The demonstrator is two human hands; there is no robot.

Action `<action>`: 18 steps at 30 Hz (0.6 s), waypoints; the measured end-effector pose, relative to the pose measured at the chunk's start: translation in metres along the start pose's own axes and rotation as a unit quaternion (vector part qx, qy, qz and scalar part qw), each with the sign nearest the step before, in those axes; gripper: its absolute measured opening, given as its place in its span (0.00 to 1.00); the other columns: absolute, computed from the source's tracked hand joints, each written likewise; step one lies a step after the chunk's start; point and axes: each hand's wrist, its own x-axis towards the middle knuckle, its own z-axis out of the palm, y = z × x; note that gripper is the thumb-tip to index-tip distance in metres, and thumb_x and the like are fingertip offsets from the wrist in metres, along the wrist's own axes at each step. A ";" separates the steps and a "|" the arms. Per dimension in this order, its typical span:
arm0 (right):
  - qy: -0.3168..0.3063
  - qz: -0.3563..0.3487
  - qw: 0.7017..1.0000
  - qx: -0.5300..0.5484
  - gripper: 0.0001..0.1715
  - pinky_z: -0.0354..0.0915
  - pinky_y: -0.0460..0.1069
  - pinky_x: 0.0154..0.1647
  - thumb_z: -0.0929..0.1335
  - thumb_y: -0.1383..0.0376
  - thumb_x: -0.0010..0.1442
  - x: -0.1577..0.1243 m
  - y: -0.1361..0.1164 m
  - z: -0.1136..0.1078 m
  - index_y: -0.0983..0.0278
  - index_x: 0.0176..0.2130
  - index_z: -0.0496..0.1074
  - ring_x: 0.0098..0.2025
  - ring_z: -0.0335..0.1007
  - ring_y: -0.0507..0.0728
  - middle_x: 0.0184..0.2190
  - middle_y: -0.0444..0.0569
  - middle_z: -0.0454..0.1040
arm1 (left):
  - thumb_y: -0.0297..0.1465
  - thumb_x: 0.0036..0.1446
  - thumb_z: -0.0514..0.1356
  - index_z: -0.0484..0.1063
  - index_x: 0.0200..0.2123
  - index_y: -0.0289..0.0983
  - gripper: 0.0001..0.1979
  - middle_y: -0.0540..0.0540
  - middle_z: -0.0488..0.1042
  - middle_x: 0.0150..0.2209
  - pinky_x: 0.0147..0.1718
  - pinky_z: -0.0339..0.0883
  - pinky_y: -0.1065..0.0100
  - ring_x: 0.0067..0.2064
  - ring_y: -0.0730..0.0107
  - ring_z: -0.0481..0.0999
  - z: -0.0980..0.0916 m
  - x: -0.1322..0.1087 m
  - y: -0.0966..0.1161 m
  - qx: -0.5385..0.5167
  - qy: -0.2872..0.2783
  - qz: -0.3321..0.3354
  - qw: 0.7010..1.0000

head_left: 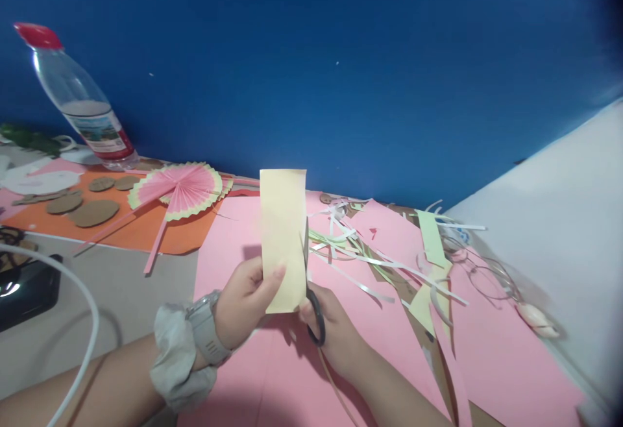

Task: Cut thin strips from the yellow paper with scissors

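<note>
My left hand (250, 297) pinches a pale yellow paper rectangle (285, 235) near its lower left edge, thumb across the front. The paper stands upright above a large pink sheet (228, 239). In my right hand (333, 329) is a pair of scissors (317, 318) with black handles. Their blades run upward along the paper's right edge, partly hidden by it. A thin strip (333, 381) hangs down below the scissors. My left wrist wears a grey watch and a pale fabric scrunchie.
Narrow paper strips (350, 245) lie tangled at right, beside green and yellow scraps (432, 239). Pink folded paper fans (182, 190) and cardboard discs (94, 213) rest on an orange sheet (170, 239). A bottle (92, 109) stands by the blue wall (311, 76). A white cable (90, 323) crosses at left.
</note>
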 end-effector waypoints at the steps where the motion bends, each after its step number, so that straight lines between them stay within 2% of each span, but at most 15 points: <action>1: 0.000 0.002 1.000 0.005 0.29 0.57 0.47 0.24 0.63 0.42 0.60 0.000 0.000 0.000 0.62 0.25 0.61 0.22 0.49 0.50 0.20 0.40 0.55 | 0.47 0.57 0.58 0.74 0.27 0.32 0.22 0.44 0.73 0.25 0.21 0.72 0.68 0.27 0.65 0.74 0.000 0.000 0.000 0.003 -0.002 0.002 1.000; 4: -0.011 0.010 0.999 0.034 0.28 0.57 0.46 0.21 0.62 0.42 0.60 -0.001 0.001 0.002 0.62 0.25 0.59 0.21 0.54 0.50 0.20 0.40 0.58 | 0.46 0.56 0.59 0.74 0.27 0.32 0.22 0.44 0.73 0.24 0.21 0.71 0.68 0.27 0.65 0.74 -0.001 0.001 0.000 0.009 0.001 0.007 1.000; 7: -0.021 0.012 0.999 0.040 0.27 0.58 0.45 0.19 0.62 0.43 0.61 -0.002 0.003 0.002 0.63 0.28 0.62 0.20 0.58 0.51 0.19 0.40 0.60 | 0.46 0.56 0.59 0.75 0.27 0.32 0.21 0.44 0.74 0.25 0.22 0.71 0.68 0.27 0.65 0.73 -0.001 0.000 0.000 0.008 0.006 0.007 1.000; 11: -0.020 0.007 0.999 0.029 0.26 0.60 0.46 0.20 0.61 0.44 0.63 -0.002 0.004 0.002 0.64 0.31 0.66 0.19 0.59 0.51 0.19 0.41 0.61 | 0.46 0.57 0.58 0.76 0.29 0.32 0.21 0.44 0.74 0.24 0.22 0.72 0.67 0.26 0.66 0.74 0.000 0.000 0.000 -0.004 -0.003 -0.004 1.000; 18: -0.014 0.009 1.000 0.022 0.28 0.60 0.46 0.19 0.61 0.43 0.62 -0.001 0.000 0.003 0.64 0.30 0.66 0.19 0.60 0.51 0.20 0.40 0.59 | 0.46 0.56 0.59 0.75 0.29 0.31 0.21 0.43 0.76 0.25 0.21 0.72 0.67 0.26 0.65 0.75 -0.001 0.001 0.000 -0.008 -0.004 -0.010 1.000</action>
